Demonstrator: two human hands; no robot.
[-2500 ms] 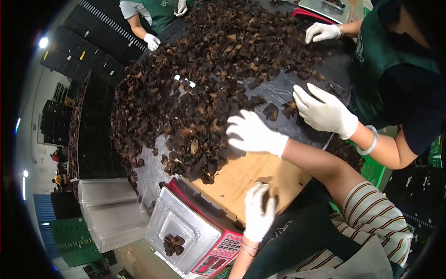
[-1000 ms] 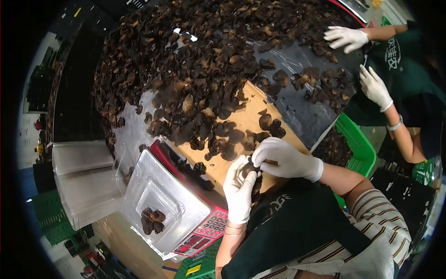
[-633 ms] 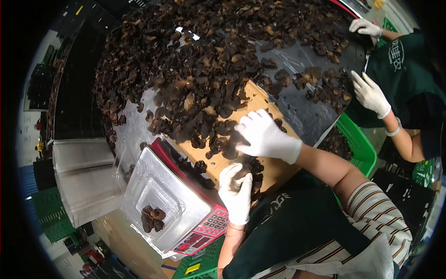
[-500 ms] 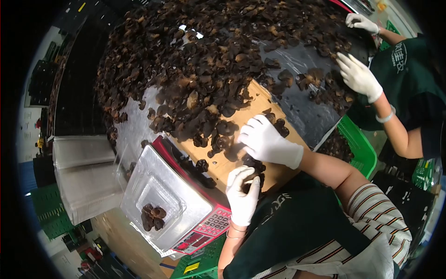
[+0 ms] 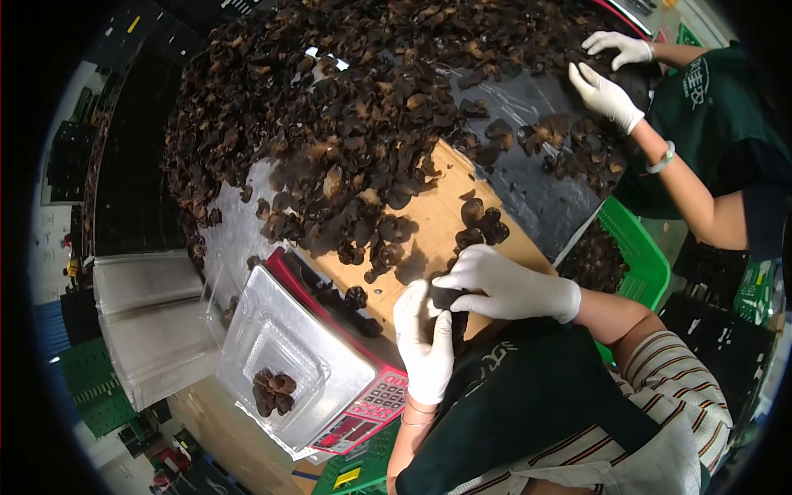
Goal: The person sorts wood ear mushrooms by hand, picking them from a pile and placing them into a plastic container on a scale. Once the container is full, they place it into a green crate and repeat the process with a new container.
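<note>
My left hand [image 5: 425,342] and my right hand [image 5: 516,289], both in white gloves, meet over the near edge of a cardboard sheet [image 5: 441,202]. Between them is a dark wood ear mushroom [image 5: 446,296], gripped by the fingers of each hand and partly covered. More wood ears [image 5: 483,221] lie on the cardboard just beyond my right hand. To the left of my left hand stands a scale [image 5: 363,363] with a red keypad. On its pan rests a clear plastic tray [image 5: 318,360] with a small clump of wood ears [image 5: 273,392] in it.
A large heap of wood ears [image 5: 330,124] covers the far part of the table. Clear trays [image 5: 153,318] are stacked at left. A green crate [image 5: 648,256] with wood ears stands at right, near a co-worker's gloved hands [image 5: 606,95].
My right hand has come back from the cardboard toward me and now meets my left hand at the mushroom. The co-worker's hands have moved left and closer together.
</note>
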